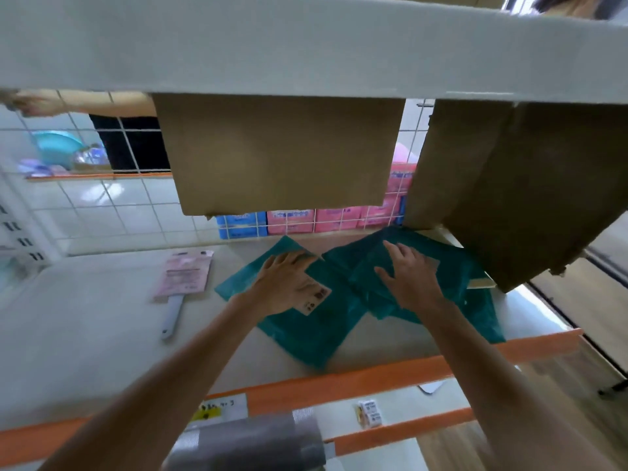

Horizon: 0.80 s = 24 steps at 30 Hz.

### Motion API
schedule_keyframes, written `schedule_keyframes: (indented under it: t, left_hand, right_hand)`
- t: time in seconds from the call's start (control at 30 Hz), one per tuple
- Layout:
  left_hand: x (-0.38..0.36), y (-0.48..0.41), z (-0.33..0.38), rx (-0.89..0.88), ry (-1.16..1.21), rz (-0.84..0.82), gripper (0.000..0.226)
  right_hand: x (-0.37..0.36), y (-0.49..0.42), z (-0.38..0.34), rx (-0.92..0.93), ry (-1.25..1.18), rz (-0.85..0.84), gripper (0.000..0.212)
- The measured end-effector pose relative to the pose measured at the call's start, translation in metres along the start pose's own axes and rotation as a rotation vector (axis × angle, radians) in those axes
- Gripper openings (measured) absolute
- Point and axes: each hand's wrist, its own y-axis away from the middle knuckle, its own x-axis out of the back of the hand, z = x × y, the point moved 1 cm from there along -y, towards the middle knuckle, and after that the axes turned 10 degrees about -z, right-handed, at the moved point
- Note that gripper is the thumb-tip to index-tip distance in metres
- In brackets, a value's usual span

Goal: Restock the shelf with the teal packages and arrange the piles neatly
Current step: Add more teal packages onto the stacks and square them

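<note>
Several teal packages lie on the white shelf (pixel 102 317) in two loose, skewed piles. The left pile (pixel 306 331) reaches toward the orange front edge; my left hand (pixel 289 283) lies flat on it, fingers straight. The right pile (pixel 452 266) sits partly under a cardboard box; my right hand (pixel 411 277) presses flat on top of it with fingers spread. The two piles overlap in the middle, and their corners point in different directions.
Two cardboard boxes (pixel 282 154) (pixel 520 185) hang low over the back of the shelf. A pink packaged item with a white handle (pixel 183 277) lies to the left. Behind the wire grid (pixel 112 205) stand pink and blue packs (pixel 306 220) and another person. A grey roll (pixel 248 443) lies on the lower shelf.
</note>
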Motion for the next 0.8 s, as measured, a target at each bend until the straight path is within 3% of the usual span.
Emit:
schedule_keyframes:
  t: [0.4,0.6,0.7,0.8]
  left_hand:
    - [-0.004,-0.040,0.030,0.197,0.046,0.026,0.065]
    - [-0.016,-0.046,0.046,0.279,0.044,0.032,0.065]
    - [-0.021,-0.045,0.047,0.320,0.033,0.029,0.065]
    - [-0.022,-0.043,0.045,0.346,0.060,0.058,0.064]
  right_hand:
    - [0.015,-0.061,0.051,0.115,-0.060,-0.035,0.064]
    - [0.021,-0.082,0.091,-0.076,-0.136,-0.254,0.095]
    - [0.021,-0.088,0.103,-0.050,-0.247,-0.373,0.108]
    - [0.020,-0.096,0.113,0.003,-0.322,-0.386,0.123]
